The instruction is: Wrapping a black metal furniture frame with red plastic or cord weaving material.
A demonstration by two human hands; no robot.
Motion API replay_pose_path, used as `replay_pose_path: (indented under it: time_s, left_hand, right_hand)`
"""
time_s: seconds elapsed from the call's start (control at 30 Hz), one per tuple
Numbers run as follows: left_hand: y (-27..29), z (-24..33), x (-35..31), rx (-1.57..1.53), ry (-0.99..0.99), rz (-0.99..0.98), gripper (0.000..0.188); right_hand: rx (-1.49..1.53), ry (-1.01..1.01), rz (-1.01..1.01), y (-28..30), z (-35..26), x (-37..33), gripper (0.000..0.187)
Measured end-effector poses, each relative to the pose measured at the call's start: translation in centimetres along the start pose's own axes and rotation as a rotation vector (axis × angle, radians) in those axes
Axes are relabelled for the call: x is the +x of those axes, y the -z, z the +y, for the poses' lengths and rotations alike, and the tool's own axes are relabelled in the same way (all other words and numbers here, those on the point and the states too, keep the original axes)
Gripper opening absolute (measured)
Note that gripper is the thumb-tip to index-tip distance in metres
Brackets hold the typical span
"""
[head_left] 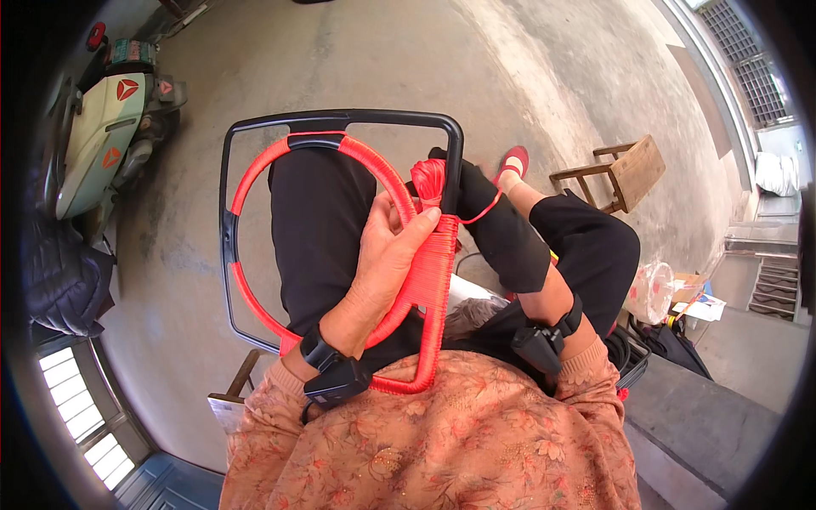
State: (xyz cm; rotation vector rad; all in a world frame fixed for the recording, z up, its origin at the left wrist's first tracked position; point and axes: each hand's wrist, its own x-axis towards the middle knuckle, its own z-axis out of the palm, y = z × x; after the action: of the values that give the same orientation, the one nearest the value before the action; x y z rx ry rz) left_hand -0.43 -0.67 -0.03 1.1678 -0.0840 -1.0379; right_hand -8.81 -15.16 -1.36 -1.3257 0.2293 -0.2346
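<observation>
Left hand point(387, 259) grip closed on the red-wound black frame point(340, 119), fingers at the cord bundle point(427, 178). Right hand hidden behind the frame; its grip cannot be told.

A black frame point(340, 119) is seen at the centre of the picture, with bright red cord point(429, 280) wound around its inner ring and right side. Black trousers point(319, 229) are shown beneath it, and a red shoe point(512, 159) above right. An orange-brown floral blouse point(459, 433) fills the lower middle. A pale green and white scooter point(98, 136) with red triangles is seen at upper left, a brown wooden stool point(629, 174) at right, on grey concrete floor point(382, 59)
</observation>
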Motion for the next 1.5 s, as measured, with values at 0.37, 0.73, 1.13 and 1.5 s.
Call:
replay_pose_path:
  time_s: [0.37,0.73,1.13,1.5]
  left_hand:
    - [0.3,-0.5,0.5,-0.28,-0.11,-0.149,0.032]
    - [-0.5,0.5,-0.2,-0.127,-0.162,-0.047,0.039]
    - [-0.1,0.8,-0.4,-0.075,0.027,-0.146,0.014]
    - [-0.6,0.7,-0.7,0.038,-0.013,-0.111,0.014]
  right_hand:
    - [-0.841,0.245,0.331,-2.7,-1.2,0.0,0.068]
    - [-0.062,0.273,0.611,0.2,-6.5,-3.0,0.026]
    - [-0.78,-0.113,0.467,8.5,-4.6,-12.0,0.043]
    - [0.23,-0.216,0.376,1.9,-3.6,-6.4,0.039]
